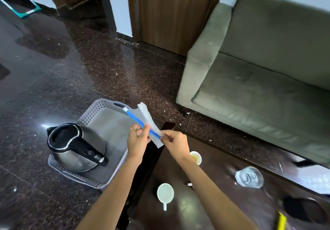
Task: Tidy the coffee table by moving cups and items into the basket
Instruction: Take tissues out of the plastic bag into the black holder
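Both hands hold a blue pen [138, 121] together with a white sheet of paper [149, 121] above the right edge of the grey perforated basket [92, 112]. My left hand [136, 141] pinches the pen near its middle. My right hand [175, 143] grips the pen's lower end and the paper. A steel electric kettle [75, 147] with a black lid and handle lies in the basket. On the dark coffee table [214, 203] stand a white mug [165, 194], a small paper cup [196, 157] and a clear glass [249, 177].
The basket sits on the dark polished floor [53, 69] left of the table. A green sofa [259, 69] stands behind the table on the right. A black object [303, 210] and a yellow item [281, 220] lie at the table's near right corner.
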The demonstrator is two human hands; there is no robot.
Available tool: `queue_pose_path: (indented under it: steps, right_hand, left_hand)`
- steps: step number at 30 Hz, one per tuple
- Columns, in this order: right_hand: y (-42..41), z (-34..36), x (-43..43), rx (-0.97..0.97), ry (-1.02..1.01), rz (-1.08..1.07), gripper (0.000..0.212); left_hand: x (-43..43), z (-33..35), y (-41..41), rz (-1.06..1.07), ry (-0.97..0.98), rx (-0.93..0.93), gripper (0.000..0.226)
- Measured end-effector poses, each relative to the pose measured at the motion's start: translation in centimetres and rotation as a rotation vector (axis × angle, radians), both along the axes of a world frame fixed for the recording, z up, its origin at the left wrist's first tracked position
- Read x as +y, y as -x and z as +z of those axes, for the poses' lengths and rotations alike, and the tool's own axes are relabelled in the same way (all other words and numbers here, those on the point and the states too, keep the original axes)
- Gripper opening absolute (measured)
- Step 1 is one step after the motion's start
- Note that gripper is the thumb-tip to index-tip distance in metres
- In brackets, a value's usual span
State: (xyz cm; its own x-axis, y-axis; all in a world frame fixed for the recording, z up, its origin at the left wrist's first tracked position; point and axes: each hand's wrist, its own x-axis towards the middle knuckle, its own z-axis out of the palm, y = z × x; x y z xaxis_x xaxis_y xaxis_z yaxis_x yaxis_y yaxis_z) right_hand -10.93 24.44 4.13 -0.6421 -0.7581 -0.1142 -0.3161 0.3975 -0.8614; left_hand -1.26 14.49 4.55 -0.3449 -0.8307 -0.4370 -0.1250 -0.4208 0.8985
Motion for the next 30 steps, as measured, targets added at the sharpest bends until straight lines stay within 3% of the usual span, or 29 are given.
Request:
queue_pose_path:
  steps: [2,6,11,14,17,19,23,27,30]
  right_hand:
    - [0.3,0.3,2.9,-0.047,0.021,-0.034,0.021]
    - [0.3,0.9,8.9,-0.115,0.045,-0.141,0.021]
    - [0.4,0.4,16.1,-0.317,0.134,-0.485,0.027]
    - [0.5,-0.4,20.2,-0.293,0.032,-0.628,0.04]
    - [0.5,-1.0,23.3,-0.268,-0.136,-0.586,0.054]
    - [0.3,-0.9,25.0,-0.234,-0.193,-0.559,0.052]
    - [-0.3,0.2,27.4,-0.31,-0.059,-0.56,0.039]
    - [-1.3,0.6,28.8,-0.442,-0.098,-0.366,0.06]
    - [-1.9,-0.7,29.9,-0.487,-0.073,-0.237,0.053]
  left_hand:
    - [2.4,0.3,0.2,-0.038,-0.026,0.066,0.003]
    - [6.9,-0.1,0.3,-0.139,0.01,0.024,0.014]
    - [11.9,-0.6,-0.2,-0.286,0.052,-0.082,0.016]
    - [15.4,0.6,-0.2,-0.36,0.067,-0.1,0.015]
    - [18.8,1.6,-0.1,-0.418,0.075,-0.095,0.012]
    - [20.9,1.7,0.1,-0.461,0.082,-0.099,0.01]
    - [24.4,1.2,0.6,-0.535,0.115,-0.142,0.009]
    - [27.2,0.5,0.8,-0.582,0.107,-0.157,0.014]
    - [28.4,-0.7,0.6,-0.647,0.112,-0.175,0.016]
